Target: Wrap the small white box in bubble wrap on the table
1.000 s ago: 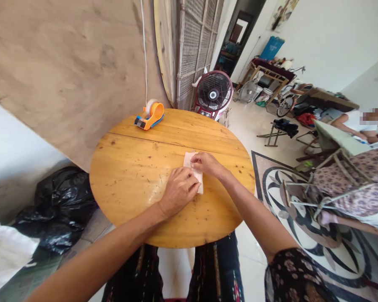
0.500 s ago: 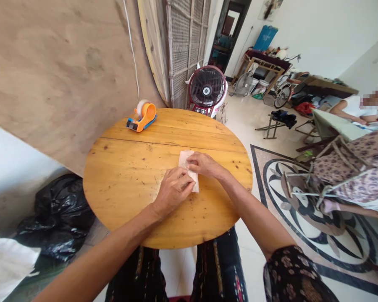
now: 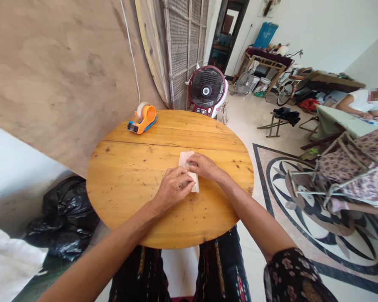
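Note:
A small pale folded paper lies near the middle of a round wooden table. My left hand rests on the paper's near end, fingers curled and pressed down onto it. My right hand pinches the paper's right edge with closed fingertips. Both hands cover most of the paper; only its far corner and a near strip show. An orange tape dispenser sits at the far left of the table, well away from both hands.
A dark red floor fan stands just beyond the table. A black plastic bag lies on the floor at left. Another person sits at a table far right, behind a flowered cloth on a frame.
Both hands stay on the paper with barely any shift; only the camera view has drifted slightly.

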Available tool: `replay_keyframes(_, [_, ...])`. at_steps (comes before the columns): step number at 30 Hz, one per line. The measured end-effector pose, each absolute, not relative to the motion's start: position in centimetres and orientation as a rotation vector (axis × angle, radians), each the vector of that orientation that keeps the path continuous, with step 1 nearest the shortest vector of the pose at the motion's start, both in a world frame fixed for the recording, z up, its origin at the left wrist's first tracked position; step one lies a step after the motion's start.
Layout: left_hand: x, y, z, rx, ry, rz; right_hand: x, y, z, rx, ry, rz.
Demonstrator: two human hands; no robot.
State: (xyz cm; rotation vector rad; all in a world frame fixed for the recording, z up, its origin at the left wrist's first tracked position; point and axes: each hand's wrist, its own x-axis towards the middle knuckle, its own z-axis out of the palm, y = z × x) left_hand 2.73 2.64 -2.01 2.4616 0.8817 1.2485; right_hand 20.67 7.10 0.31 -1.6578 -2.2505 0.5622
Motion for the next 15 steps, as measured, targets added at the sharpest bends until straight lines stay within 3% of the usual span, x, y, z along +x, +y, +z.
replay_keyframes(15, [2.5, 2.7, -2.2, 2.454, 0.863, 1.222, 22.1, 5.7, -0.7, -1.319, -2.114, 0.707])
